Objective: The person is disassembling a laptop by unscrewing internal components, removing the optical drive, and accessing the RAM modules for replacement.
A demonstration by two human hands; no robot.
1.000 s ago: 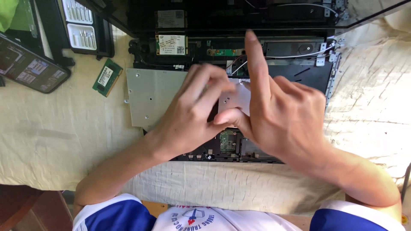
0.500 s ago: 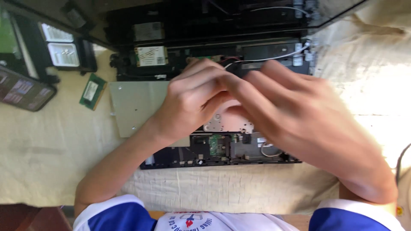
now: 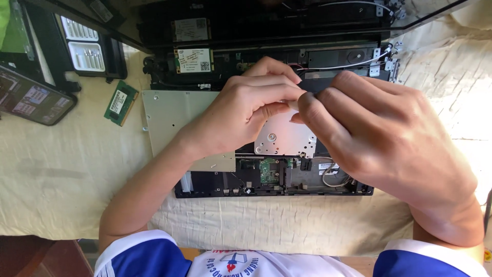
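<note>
An opened black laptop base (image 3: 205, 189) lies on a cream cloth, its inner parts bare. My left hand (image 3: 241, 110) and my right hand (image 3: 389, 149) hover over its middle, fingertips meeting above a silver perforated bracket (image 3: 284, 138). Both pinch a small pale piece (image 3: 293, 104) between them; I cannot tell what it is. A flat silver metal plate (image 3: 166, 115) lies under my left wrist. A small green board (image 3: 269, 170) and white wires (image 3: 333, 177) show below the hands.
A green wireless card (image 3: 193, 60) sits in the laptop's back left. A loose green memory stick (image 3: 121, 102), a phone (image 3: 33, 97) and a black case of screwdriver bits (image 3: 84, 48) lie on the cloth (image 3: 61, 174) to the left.
My right index finger, stretched out a second ago, has curled in. Both hands have drawn together until their fingertips meet over the bracket.
</note>
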